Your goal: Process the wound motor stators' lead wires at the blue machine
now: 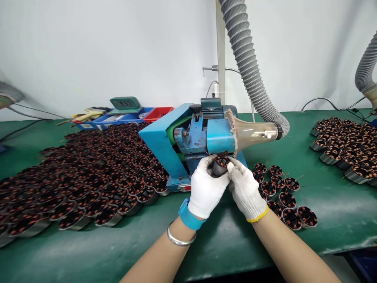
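Both my hands wear white gloves and together hold one round motor stator (220,164) with copper windings, right below the front of a blue bench machine (188,137). My left hand (206,188) wraps its fingers round the stator's metal side. My right hand (246,188) pinches at the stator's right edge with thumb and fingertips. The stator sits close under the machine's blue head, where a clear funnel (250,131) joins a grey ribbed hose (250,74).
A large field of stators (88,177) covers the green mat on the left. Several stators (282,196) lie in rows to the right of my hands, and another batch (344,145) at far right. Blue and red bins (132,114) and a clock (125,103) stand behind.
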A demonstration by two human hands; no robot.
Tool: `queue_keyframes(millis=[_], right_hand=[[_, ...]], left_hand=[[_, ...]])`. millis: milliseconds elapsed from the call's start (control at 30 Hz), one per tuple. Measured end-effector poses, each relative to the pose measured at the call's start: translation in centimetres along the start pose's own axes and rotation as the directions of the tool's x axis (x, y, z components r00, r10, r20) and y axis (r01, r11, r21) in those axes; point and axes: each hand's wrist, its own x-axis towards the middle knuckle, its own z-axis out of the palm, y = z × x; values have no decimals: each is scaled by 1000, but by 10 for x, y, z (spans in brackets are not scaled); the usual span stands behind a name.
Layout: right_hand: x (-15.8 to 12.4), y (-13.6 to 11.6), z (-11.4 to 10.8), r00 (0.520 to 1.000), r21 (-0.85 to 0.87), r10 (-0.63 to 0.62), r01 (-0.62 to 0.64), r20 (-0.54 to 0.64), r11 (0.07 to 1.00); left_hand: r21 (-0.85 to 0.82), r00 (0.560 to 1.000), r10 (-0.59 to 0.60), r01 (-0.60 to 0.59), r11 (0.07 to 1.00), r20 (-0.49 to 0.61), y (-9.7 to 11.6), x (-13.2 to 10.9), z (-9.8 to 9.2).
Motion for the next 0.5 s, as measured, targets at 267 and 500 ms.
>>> queue_keyframes(millis=[267,500], right_hand=[[-17,2,-1,990,-44,-108,112,91,993],[-38,0,-1,886,-241,-255,364,387,900]], left_hand=[[-30,999,31,-32,999,-14,3,-21,-15],[-552,933,-334,348,757,130,10,-52,-64]])
